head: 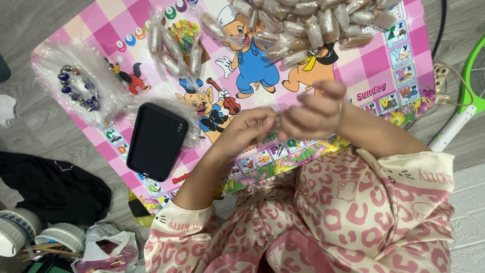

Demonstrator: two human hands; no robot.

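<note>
Most of what lies before me is a glossy pink checkered mat (353,65) printed with cartoon animals, spread flat over the grey wood-grain floor (35,20). Beside it on my left slumps a soft black cloth (55,187). At the mat's far edge sits a heap of small crinkly plastic packets (308,25), each stuffed and oblong, with a few more packets (174,48) lying loose to the left. A smooth black phone (156,141) with rounded corners rests face down near my left forearm. Farther left, a string of round beads (78,88), blue and silvery, lies on clear bubbly wrap. My left hand (247,129) and right hand (316,108) meet just above the mat's near edge, the fingers (268,122) of both curled narrow and pinching a tiny clear packet (279,121) between them; it is blurred, so its contents cannot be made out.
</note>
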